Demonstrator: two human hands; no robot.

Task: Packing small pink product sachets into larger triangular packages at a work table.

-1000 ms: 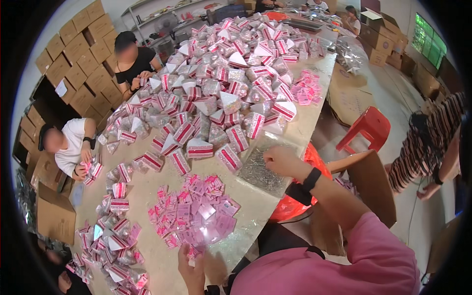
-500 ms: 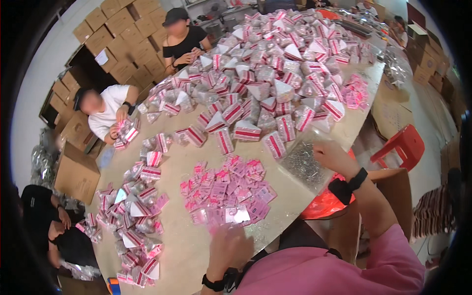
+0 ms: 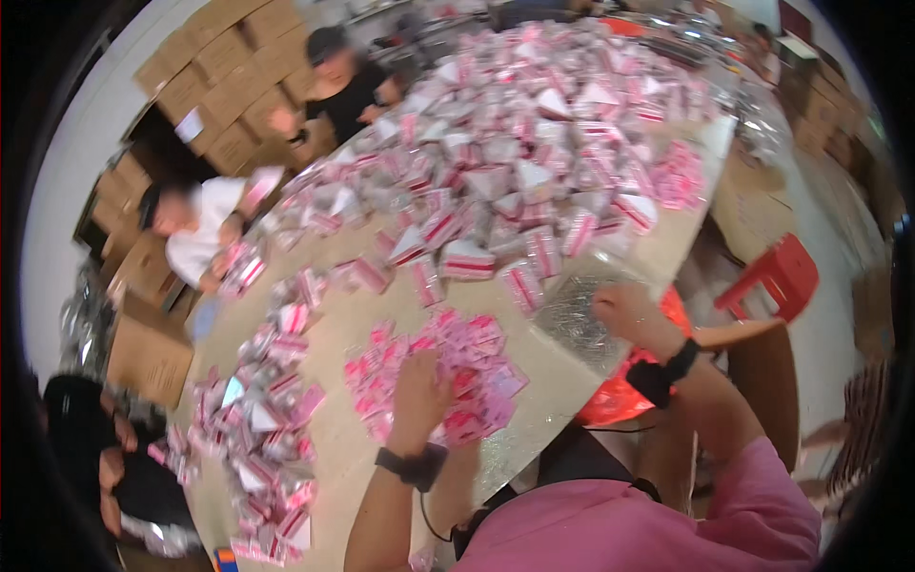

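Over a pile of small pink printed cards (image 3: 491, 381), my left hand (image 3: 421, 396) is held palm down. Its fingers are blurred and partly hidden, so what they hold does not show. At the table's right edge, my right hand (image 3: 634, 313) is curled closed above a clear plastic sheet heaped with thin silvery metal pieces (image 3: 577, 310). The fingertips reach the heap's edge, and anything pinched in them is too small to make out. Both wrists wear black bands.
A big mound of clear-wrapped pink-and-white packs (image 3: 534, 176) covers the table's far part. More packs (image 3: 257, 429) line the left side. Co-workers sit along the left edge. On the right are a red stool (image 3: 777, 276), an open carton (image 3: 762, 372) and an orange-red bag (image 3: 620, 391).
My left hand has moved up and forward from the near edge of the card pile to its middle. My right hand stays by the metal pieces, more curled. A co-worker at far left raises a hand.
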